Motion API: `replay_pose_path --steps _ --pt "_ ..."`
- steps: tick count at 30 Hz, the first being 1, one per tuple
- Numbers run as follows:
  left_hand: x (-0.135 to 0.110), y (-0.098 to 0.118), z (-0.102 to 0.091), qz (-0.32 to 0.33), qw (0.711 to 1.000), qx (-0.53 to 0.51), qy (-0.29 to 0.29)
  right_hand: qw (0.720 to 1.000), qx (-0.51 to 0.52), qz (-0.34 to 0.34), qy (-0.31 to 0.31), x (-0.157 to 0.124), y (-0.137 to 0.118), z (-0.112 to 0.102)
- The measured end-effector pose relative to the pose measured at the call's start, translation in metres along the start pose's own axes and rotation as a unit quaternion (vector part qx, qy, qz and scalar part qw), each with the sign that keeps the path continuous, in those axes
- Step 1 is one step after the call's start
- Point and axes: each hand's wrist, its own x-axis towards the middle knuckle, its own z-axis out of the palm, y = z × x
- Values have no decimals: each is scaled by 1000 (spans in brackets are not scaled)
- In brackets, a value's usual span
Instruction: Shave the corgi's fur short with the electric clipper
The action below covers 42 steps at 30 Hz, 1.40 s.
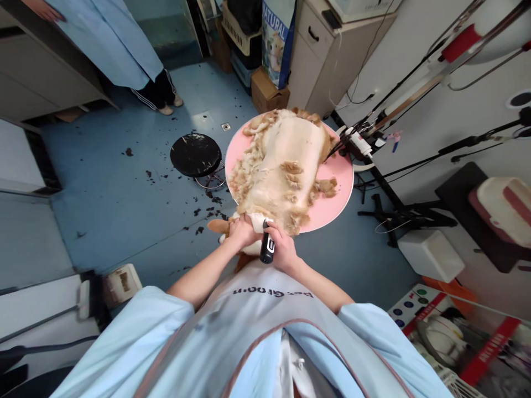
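A dog (290, 143) with cream and tan fur lies on a round pink grooming table (340, 190), its head toward me. Much of its back is cut short, with tufts of longer fur left on it. My right hand (284, 247) is closed around black hair clippers (267, 249), whose front end meets the white fur at the dog's neck. Beside it, my left hand (244, 231) grips the dog's head close to one tan ear (218, 225). My arms and hands partly hide the dog's face.
Cut fur (244, 166) is heaped along the table's left side. A black round stool (196, 155) stands to the left, with dark hair scattered over the blue floor (157, 221). Grooming arms (398, 105) reach in from the right. Another person (112, 44) stands at the far left.
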Motion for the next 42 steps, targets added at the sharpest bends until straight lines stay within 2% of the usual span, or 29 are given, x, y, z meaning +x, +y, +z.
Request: replay_pose_path --steps 8,13,16,19,22,25,27,29,31,33,37,42 --pt "-1 1 3 1 1000 1 11 996 -86 21 -32 16 7 1" --pt "0 1 3 -4 1000 -13 6 992 -123 3 9 20 16 -3" --pt "0 1 3 -9 1000 -20 -6 994 -100 -1 38 13 13 -7" --pt "-1 0 6 -7 1000 -24 -2 998 -63 -12 -8 11 8 -9" --pt "-1 0 11 -10 999 -35 24 995 -80 37 -49 20 9 -13" --pt "-4 2 15 -16 998 -45 31 992 -97 79 -25 30 9 -23" --pt "-7 4 14 -16 999 -41 27 995 -78 57 -15 30 2 -31" --pt "-11 4 12 -9 999 -26 28 998 -40 5 -42 24 -11 -34" --pt "-14 4 12 5 999 1 37 995 -13 -44 -94 17 -26 -31" --pt "-14 4 15 7 999 28 44 988 -16 -61 -141 15 -38 -25" --pt "-10 3 23 -23 997 40 56 979 -69 -26 -191 26 -45 -12" --pt "-9 4 27 -27 997 10 75 964 -124 0 -236 43 -39 -10"
